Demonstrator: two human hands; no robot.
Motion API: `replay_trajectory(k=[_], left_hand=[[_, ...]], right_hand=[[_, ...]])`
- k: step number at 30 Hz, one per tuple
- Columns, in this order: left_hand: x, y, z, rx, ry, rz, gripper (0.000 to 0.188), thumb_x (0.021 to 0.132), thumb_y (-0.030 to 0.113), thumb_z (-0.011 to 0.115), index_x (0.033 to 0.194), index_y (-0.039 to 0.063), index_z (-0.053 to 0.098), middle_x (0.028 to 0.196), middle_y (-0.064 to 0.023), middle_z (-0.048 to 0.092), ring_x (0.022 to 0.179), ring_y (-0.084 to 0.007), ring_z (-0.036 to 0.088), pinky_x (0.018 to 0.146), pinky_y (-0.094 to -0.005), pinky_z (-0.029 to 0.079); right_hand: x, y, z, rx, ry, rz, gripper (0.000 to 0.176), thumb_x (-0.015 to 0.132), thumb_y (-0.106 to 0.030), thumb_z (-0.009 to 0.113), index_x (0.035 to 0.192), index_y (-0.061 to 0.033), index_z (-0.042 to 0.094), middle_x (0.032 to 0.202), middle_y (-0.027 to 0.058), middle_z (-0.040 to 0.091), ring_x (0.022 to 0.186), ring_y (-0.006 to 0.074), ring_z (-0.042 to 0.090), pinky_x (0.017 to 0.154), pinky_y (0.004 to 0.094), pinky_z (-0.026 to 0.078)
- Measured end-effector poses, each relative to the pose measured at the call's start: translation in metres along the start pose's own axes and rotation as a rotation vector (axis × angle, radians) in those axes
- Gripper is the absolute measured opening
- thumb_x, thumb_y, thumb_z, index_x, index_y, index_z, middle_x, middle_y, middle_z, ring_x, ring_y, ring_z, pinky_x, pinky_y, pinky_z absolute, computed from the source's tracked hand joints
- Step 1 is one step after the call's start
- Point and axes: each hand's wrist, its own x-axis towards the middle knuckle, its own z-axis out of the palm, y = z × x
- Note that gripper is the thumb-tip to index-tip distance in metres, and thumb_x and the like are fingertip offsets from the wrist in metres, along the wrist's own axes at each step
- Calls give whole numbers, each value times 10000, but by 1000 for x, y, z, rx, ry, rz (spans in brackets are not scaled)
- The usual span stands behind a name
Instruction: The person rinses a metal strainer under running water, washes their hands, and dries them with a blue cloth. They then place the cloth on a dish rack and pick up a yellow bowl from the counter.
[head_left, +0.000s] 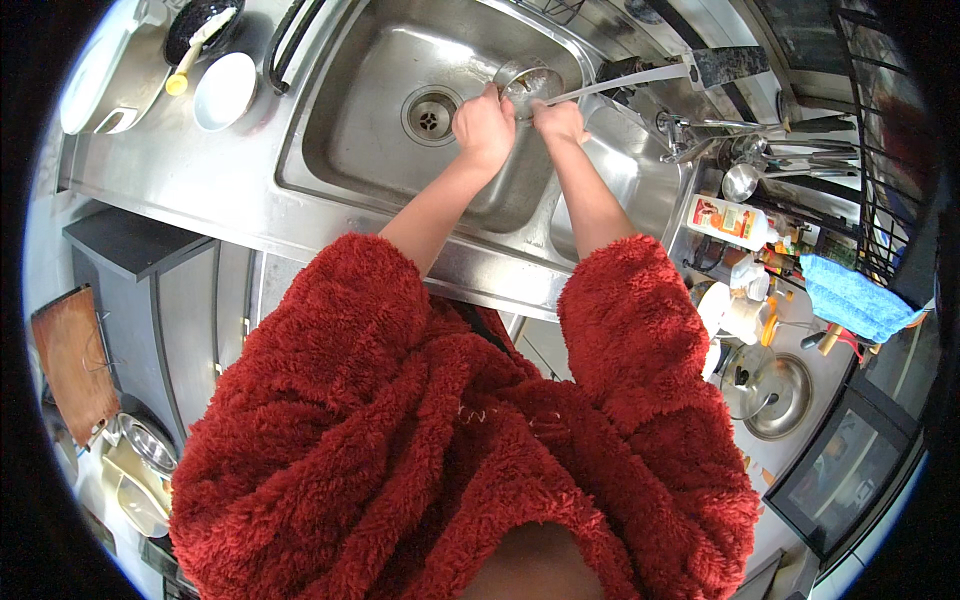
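Observation:
Over the large basin of a stainless steel sink (360, 150), my left hand (485, 126) grips the near left rim of a clear round bowl (528, 84). Close to the bowl's right side is my right hand (559, 120), its fingers curled by the rim; whether it grips the bowl or the faucet end is hidden. A long pale faucet spout (622, 82) reaches from the right to just above the bowl, and something wet glints inside. The drain (429, 120) lies left of my left hand.
A white bowl (225, 91), a dark pan (199, 34) and a large pot (127, 82) stand on the left counter. At right are a smaller basin (615, 165), hanging ladles (741, 181), a plastic bottle (727, 219), a blue cloth (855, 296) and a glass lid (750, 379).

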Motion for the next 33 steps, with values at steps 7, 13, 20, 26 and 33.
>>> replay_trajectory(k=[7, 13, 20, 26, 33], left_hand=[[1, -5, -2, -19, 30, -46, 207, 759, 166, 587, 913, 29, 604, 692, -180, 623, 674, -357, 616, 640, -444, 484], [9, -11, -4, -16, -89, -107, 190, 759, 196, 601, 854, 37, 642, 739, -198, 628, 718, -359, 620, 673, -445, 488], [7, -6, 3, -15, -145, -102, 211, 751, 214, 617, 770, 5, 647, 751, -206, 630, 747, -362, 622, 689, -439, 491], [1, -11, 5, -45, -119, -101, 224, 748, 228, 611, 756, 6, 646, 760, -207, 631, 740, -361, 625, 691, -443, 491], [11, -31, 8, -242, -306, -343, 183, 739, 194, 560, 749, 48, 670, 574, -72, 635, 678, -214, 640, 651, -315, 493]], right_hand=[[6, 26, 17, 316, -8, -193, 540, 673, -266, 610, 1143, -10, 535, 1090, 194, 590, 1031, 318, 558, 921, 379, 385], [8, 63, 30, 353, 153, -356, 438, 711, -106, 601, 1123, 15, 515, 981, 173, 616, 906, 247, 600, 803, 326, 462], [-3, 72, 28, 458, 95, -398, 256, 779, -145, 627, 993, -6, 611, 867, 117, 657, 787, 203, 629, 731, 297, 478], [1, 64, 41, 416, 91, -304, 221, 787, -180, 615, 917, -2, 634, 785, 96, 666, 764, 172, 631, 710, 282, 479], [-11, 64, 32, 416, 18, -309, 172, 796, -167, 585, 864, -26, 656, 763, 91, 662, 718, 161, 608, 689, 288, 458]])
